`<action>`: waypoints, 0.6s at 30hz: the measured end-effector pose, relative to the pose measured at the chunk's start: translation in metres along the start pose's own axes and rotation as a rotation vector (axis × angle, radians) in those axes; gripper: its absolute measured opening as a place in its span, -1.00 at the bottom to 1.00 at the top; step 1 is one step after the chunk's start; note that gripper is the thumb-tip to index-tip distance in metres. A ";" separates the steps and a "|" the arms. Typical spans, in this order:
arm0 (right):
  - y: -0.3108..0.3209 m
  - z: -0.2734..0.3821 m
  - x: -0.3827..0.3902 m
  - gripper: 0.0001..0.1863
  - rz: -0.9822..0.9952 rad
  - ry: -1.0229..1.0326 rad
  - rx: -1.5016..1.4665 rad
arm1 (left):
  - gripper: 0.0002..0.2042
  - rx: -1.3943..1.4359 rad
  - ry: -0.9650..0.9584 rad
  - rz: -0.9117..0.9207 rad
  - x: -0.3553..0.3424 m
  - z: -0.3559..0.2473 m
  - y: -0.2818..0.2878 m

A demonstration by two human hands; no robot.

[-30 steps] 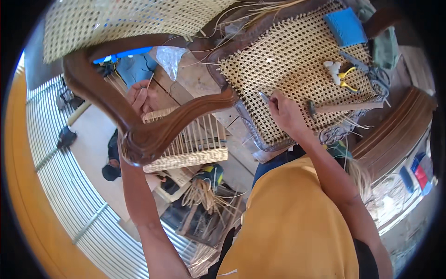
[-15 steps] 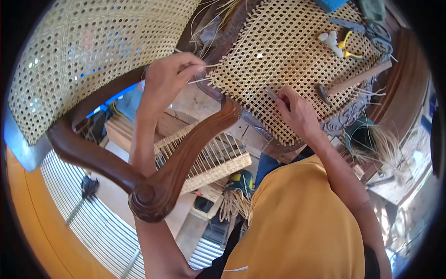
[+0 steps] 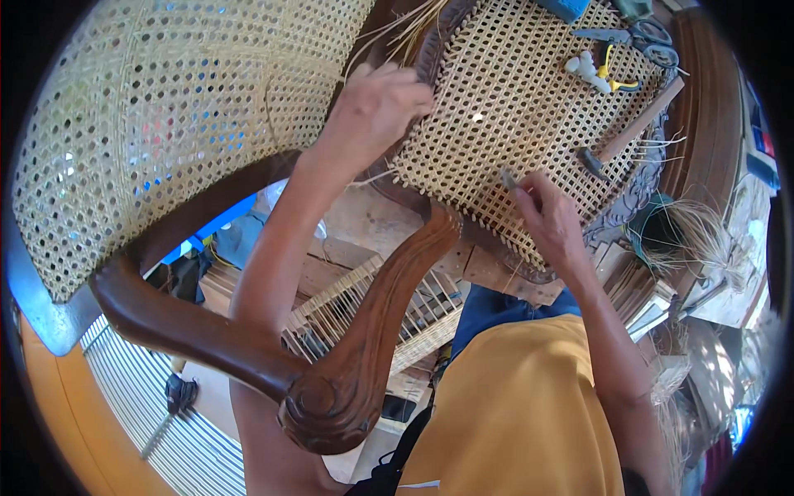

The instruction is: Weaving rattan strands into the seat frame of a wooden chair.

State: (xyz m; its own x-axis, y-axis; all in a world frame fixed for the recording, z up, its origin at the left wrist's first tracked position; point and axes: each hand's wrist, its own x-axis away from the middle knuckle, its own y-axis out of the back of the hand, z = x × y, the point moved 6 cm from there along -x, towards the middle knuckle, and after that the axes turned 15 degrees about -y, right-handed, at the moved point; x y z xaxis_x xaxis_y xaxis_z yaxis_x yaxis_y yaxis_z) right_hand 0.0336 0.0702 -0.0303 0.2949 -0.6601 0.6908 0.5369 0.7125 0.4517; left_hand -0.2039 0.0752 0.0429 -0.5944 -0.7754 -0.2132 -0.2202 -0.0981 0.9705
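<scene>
A woven cane seat point(image 3: 488, 124) in a carved dark wood frame lies in front of me. At its left edge is my left hand point(image 3: 374, 112), slightly blurred, fingers curled together; whatever they pinch is hidden. A loose cane strand point(image 3: 376, 177) sticks out at the seat's near left corner, below that hand. Over the near part of the weave my right hand point(image 3: 550, 217) is closed round a small grey metal tool point(image 3: 508, 178), whose tip shows past the fingers and whose handle is hidden.
Scissors point(image 3: 633, 37), yellow-handled pliers point(image 3: 616, 73) and a wooden-handled hammer point(image 3: 633, 132) lie on the seat. A large cane-woven back panel point(image 3: 165, 124) stands left. A curved chair arm point(image 3: 397, 306) crosses near my left arm. Cane bundles point(image 3: 695, 231) sit at right.
My left hand has moved up and away along the seat's left edge; the strand it pinched is no longer visible in it. The view has shifted slightly. My right hand keeps the tool.
</scene>
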 end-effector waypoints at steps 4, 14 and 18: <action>-0.016 0.007 0.006 -0.78 0.123 -0.033 -0.158 | -0.85 0.505 0.435 0.038 -0.001 0.024 -0.001; -0.031 0.010 0.003 -0.78 0.259 -0.180 -0.252 | -0.82 0.440 0.285 0.128 -0.021 0.031 -0.002; -0.035 -0.003 -0.001 -0.80 0.251 -0.174 -0.246 | -0.85 0.385 0.263 0.030 -0.021 0.035 0.012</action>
State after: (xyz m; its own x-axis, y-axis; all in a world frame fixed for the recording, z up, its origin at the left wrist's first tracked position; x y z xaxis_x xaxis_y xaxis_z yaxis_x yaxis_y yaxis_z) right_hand 0.0165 0.0448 -0.0482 0.3138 -0.4075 0.8576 0.6452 0.7542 0.1222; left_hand -0.2213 0.1128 0.0551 -0.3995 -0.9111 -0.1011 -0.5065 0.1275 0.8528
